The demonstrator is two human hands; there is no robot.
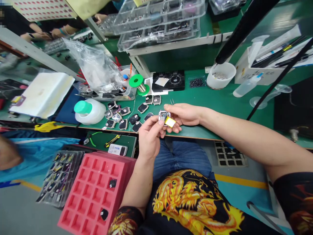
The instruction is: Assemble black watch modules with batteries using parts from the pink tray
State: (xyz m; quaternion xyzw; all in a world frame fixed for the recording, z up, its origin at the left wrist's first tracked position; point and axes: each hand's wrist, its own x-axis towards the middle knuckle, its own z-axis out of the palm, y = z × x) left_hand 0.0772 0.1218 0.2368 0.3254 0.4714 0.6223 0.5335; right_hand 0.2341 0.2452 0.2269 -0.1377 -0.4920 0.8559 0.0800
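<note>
An open smartwatch (163,115) shows its circuit inside, and a yellow-wrapped battery (170,122) hangs out toward its lower right. My left hand (151,132) pinches the watch case from the left with thumb and fingers. On the other side, my right hand (184,115) curls its fingers round the case and the battery. Two thin metal prongs (172,101), like tweezer tips, stick up behind my right hand; their other end is hidden. Several smartwatches (125,111) lie on the green bench left of my hands, some bearing small white labels.
A green solder spool (140,85) stands behind the watches, beside a white bottle (90,111) with a green cap. A white cup (221,76) and a squeeze bottle (246,85) are at right. Pink foam trays (94,189) stack lower left. A dark pole (244,31) slants overhead.
</note>
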